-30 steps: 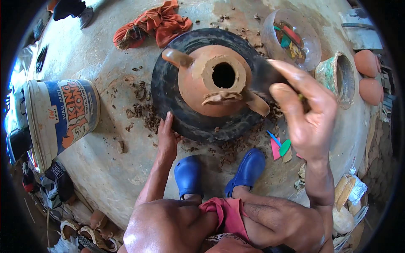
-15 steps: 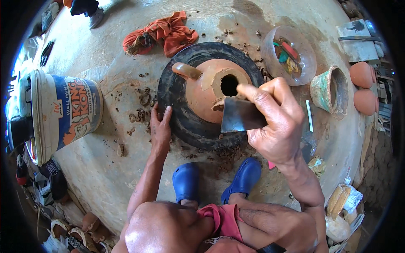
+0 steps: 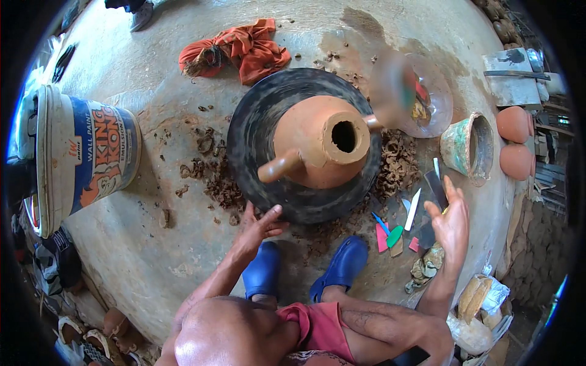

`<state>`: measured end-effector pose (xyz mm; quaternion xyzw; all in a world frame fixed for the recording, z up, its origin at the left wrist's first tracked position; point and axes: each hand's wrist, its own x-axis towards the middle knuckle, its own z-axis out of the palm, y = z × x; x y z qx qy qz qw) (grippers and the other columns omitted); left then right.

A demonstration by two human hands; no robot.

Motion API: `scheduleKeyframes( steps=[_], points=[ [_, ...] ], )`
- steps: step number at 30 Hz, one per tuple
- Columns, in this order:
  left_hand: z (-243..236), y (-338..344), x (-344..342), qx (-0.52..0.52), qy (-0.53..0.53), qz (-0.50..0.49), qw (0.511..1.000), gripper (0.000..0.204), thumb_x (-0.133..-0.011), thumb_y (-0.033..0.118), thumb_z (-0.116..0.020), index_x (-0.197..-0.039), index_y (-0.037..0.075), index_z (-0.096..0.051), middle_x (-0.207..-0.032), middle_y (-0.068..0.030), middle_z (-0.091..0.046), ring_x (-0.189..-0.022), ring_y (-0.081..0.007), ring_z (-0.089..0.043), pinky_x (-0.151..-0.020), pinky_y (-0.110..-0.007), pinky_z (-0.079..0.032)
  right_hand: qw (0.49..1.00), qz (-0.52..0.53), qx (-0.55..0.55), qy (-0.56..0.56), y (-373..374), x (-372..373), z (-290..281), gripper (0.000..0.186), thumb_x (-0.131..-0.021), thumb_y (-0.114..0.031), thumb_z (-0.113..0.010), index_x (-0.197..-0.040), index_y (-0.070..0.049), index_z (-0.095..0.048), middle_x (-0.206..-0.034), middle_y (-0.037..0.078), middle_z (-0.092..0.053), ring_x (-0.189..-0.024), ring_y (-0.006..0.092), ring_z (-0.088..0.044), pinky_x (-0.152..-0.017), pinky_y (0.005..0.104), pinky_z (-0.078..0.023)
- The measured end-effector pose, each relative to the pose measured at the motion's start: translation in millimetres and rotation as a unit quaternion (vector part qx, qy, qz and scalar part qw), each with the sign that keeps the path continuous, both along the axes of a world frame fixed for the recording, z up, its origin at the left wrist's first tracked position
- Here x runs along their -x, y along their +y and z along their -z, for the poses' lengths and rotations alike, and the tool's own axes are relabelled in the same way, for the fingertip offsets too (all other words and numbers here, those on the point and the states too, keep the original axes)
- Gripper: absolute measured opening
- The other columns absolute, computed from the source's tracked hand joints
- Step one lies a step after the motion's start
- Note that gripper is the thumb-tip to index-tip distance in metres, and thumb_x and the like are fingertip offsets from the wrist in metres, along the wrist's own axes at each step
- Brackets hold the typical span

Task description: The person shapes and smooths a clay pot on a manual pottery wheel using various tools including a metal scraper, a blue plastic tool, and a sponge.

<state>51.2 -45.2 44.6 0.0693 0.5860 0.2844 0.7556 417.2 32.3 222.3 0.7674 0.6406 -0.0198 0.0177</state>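
So: bowl (image 3: 445, 104) w/ coloured pcs (image 3: 420, 110); pot (image 3: 299, 137) dark inside; L hand (image 3: 259, 229) splayed, R hand (image 3: 450, 222) grip unclear.

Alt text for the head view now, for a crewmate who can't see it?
A two-handled clay pot with an open neck sits on a black wheel, the left hand at the wheel's near edge. The right hand is beside a dark flat blade, with a small green tool nearby on the floor.
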Motion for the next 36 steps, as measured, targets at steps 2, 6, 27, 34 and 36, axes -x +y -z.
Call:
scheduleKeyframes(
  steps=[2, 6, 27, 34, 36],
  points=[
    [-0.2, 12.8, 10.7, -0.065, 0.054, -0.034, 0.996, 0.08, -0.101, 0.036, -0.075, -0.165, 0.015, -0.031, -0.144, -0.0108, -0.062, -0.121, -0.0249, -0.067, -0.082, -0.038, -0.06, 0.995, 0.056, 0.052, 0.064, -0.8, 5.9, -11.0, 0.065, -0.086, 0.002, -0.072, -0.149, 0.001, -0.059, -0.11, 0.021, -0.063, -0.105, 0.0375, -0.065, -0.099, 0.0377, -0.048],
    [17.9, 52.4, 43.6, -0.162, 0.144, -0.098, 0.971, 0.082, -0.102, 0.04, -0.072, -0.166, 0.009, -0.031, -0.144, -0.0106, -0.062, -0.123, -0.024, -0.066, -0.088, -0.037, -0.057, 0.971, -0.045, -0.119, 0.203, 0.3, 43.6, -20.8, 0.048, -0.094, 0.002, -0.069, -0.142, 0.004, -0.064, -0.102, 0.017, -0.064, -0.096, 0.0256, -0.067, -0.09, 0.0345, -0.053],
    [15.6, 45.3, 23.1, -0.1, 0.115, -0.1, 0.983, 0.079, -0.103, 0.052, -0.066, -0.164, 0.013, -0.034, -0.146, -0.0116, -0.058, -0.12, -0.0256, -0.065, -0.09, -0.04, -0.055, 0.922, -0.248, -0.125, 0.271, 5.7, 117.8, -13.3, 0.057, -0.093, -0.007, -0.08, -0.148, -0.004, -0.064, -0.109, 0.013, -0.066, -0.082, 0.0204, -0.063, -0.072, 0.034, -0.054],
    [24.1, 63.4, 51.2, -0.113, 0.165, -0.073, 0.977, 0.093, -0.102, 0.054, -0.067, -0.169, 0.005, -0.025, -0.153, -0.0085, -0.055, -0.126, -0.0199, -0.058, -0.09, -0.037, -0.048, 0.916, -0.244, -0.188, 0.255, 15.8, 128.7, -10.2, 0.057, -0.092, -0.003, -0.08, -0.147, -0.003, -0.065, -0.109, 0.013, -0.067, -0.085, 0.0219, -0.066, -0.073, 0.0338, -0.056],
    [18.9, 56.7, 45.6, -0.101, 0.171, -0.069, 0.978, 0.094, -0.102, 0.053, -0.068, -0.168, 0.003, -0.025, -0.147, -0.008, -0.057, -0.117, -0.018, -0.058, -0.087, -0.037, -0.048, 0.932, -0.249, -0.111, 0.24, 18.5, 129.5, -2.6, 0.056, -0.091, -0.002, -0.08, -0.146, -0.003, -0.066, -0.108, 0.014, -0.067, -0.086, 0.023, -0.067, -0.073, 0.0341, -0.057]
  ],
)
